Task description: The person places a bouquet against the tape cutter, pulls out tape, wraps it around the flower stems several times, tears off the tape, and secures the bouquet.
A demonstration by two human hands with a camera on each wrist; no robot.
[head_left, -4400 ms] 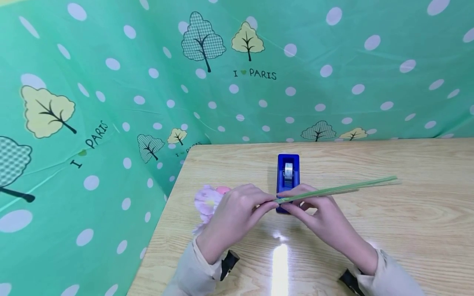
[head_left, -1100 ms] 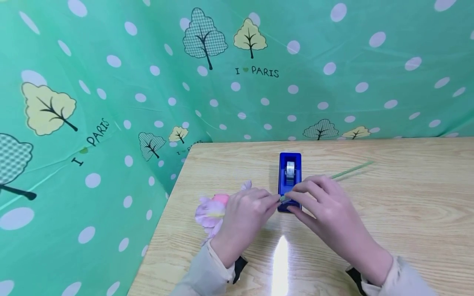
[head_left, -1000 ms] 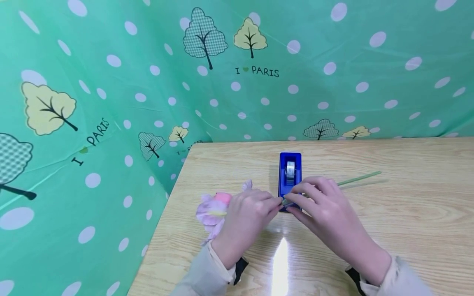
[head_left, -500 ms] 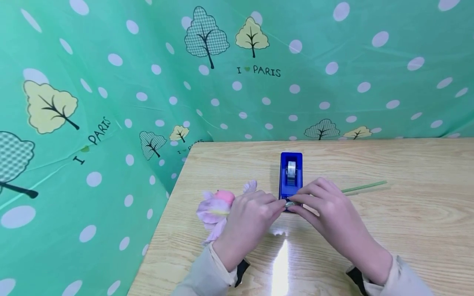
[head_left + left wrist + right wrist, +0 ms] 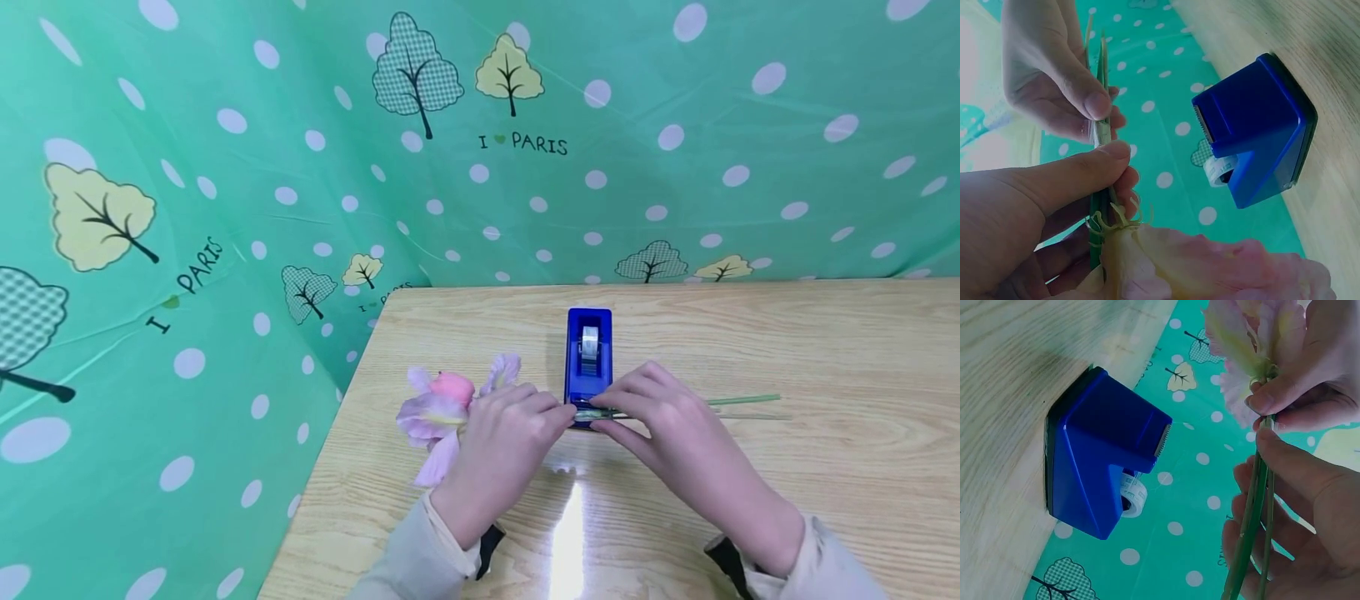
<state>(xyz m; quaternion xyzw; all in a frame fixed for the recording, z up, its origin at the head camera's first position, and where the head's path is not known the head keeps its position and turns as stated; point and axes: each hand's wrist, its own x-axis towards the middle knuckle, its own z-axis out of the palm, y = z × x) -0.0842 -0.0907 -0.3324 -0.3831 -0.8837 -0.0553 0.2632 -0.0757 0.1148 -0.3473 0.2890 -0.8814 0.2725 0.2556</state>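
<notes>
My left hand [image 5: 510, 454] pinches a small bunch of artificial flowers by the stems, just below the blooms. Pale purple petals [image 5: 431, 417] and a pink bud [image 5: 452, 388] stick out left of that hand. My right hand [image 5: 678, 437] pinches the same green stems [image 5: 1246, 540] close beside the left fingertips. Between the two thumbs a shiny whitish band [image 5: 1102, 131], which looks like clear tape, lies round the stems. Behind the fingertips stands a blue tape dispenser [image 5: 589, 367] with its roll [image 5: 1134, 495] in place; neither hand appears to grip it.
The wooden table [image 5: 825, 467] extends to the right of the hands. Green dotted cloth [image 5: 675, 100] hangs along its back and left edges. In both wrist views the dispenser's serrated cutter [image 5: 1163, 440] faces the stems.
The bunch has turned between my fingers, so the petals show differently and the stem ends have swung lower on the right. The whitish band shows more clearly. The dispenser has stayed put.
</notes>
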